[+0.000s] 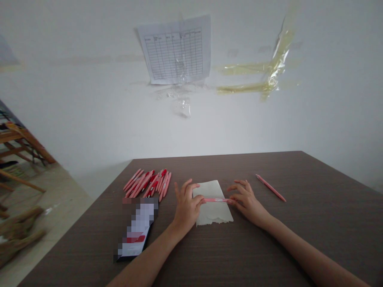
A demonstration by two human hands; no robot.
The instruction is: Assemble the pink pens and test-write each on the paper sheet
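Between my two hands a pink pen [215, 200] lies level, held at both ends above a sheet of pale paper [211, 189] with a torn near edge. My left hand [188, 205] pinches the pen's left end between thumb and finger, the other fingers raised. At the right end, the thumb and fingertips of my right hand [247, 202] close on it. Whether the pen touches the paper I cannot tell. A single pink pen [271, 187] lies slantwise on the table, right of my right hand.
On the brown table [299, 239], a pile of pink and red pens [148, 183] lies at the back left. Nearer stands a phone-like device [136, 235], partly blurred, beside my left forearm. A white wall with a taped printed sheet [176, 50] rises behind the table.
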